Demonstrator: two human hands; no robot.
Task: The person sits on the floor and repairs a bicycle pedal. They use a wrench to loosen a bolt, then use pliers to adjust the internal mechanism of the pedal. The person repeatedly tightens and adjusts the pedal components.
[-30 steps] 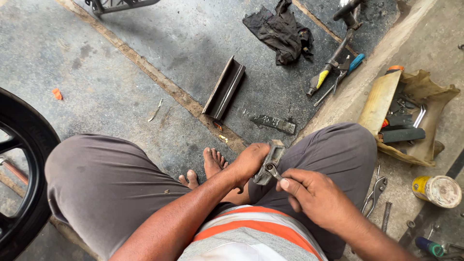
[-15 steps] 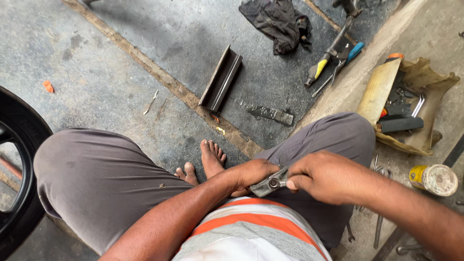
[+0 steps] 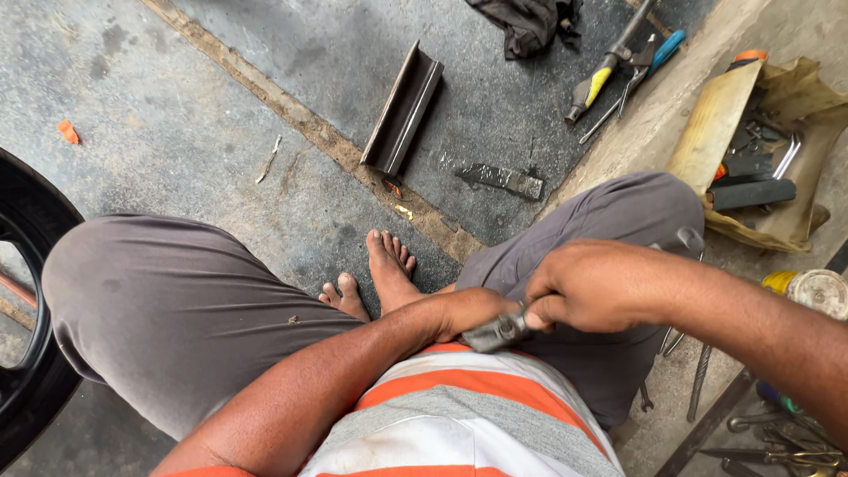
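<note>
Above the grey concrete floor (image 3: 177,132), with a black tyre (image 3: 26,265) at the left and a dark metal channel (image 3: 405,110) ahead, the left hand (image 3: 468,314) and right hand (image 3: 592,287) both clamp 1 small, apparently metal part (image 3: 497,332) at the lap.

**Small grey metal part held in the lap**

A small grey metal part (image 3: 497,331) sat between the two hands, low over the lap, just above the striped shirt. It was dull and worn, with a rounded fitting showing at its exposed middle. The left hand (image 3: 468,311) closed around its left end, and the right hand (image 3: 590,287) gripped its right end, fingers curled over it. Only a short stretch of it showed between the fists, lying roughly level with a slight tilt. Its full shape could not be told.
</note>
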